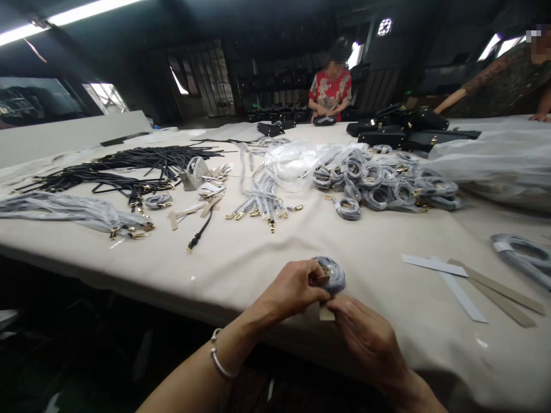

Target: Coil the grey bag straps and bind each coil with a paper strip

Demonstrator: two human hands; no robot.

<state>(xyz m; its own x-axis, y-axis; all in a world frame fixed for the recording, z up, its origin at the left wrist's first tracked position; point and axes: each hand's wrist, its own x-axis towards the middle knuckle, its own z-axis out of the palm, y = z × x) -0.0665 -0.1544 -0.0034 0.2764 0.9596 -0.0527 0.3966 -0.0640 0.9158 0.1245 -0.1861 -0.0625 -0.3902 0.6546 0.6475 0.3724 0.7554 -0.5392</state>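
Observation:
My left hand (293,289) and my right hand (365,338) meet over the cream table cover (241,275), near its front edge. Between their fingers is a small coil of grey plastic-wrapped strap (332,275) with a gold-coloured clasp showing. A beige card strip (326,313) sticks out below the coil, pinched by my fingers. To the right lie loose white paper strips (434,265) and beige card strips (495,288). Beyond them rests a larger wrapped grey strap coil (523,258). A silver bangle (219,357) circles my left wrist.
Across the table lie a heap of wrapped grey coils (387,183), grey straps with gold clasps (262,198), black straps (124,169) and white plastic sheeting (495,160). Black handbags (400,129) stand beyond. Two co-workers (330,92) stand at the far side.

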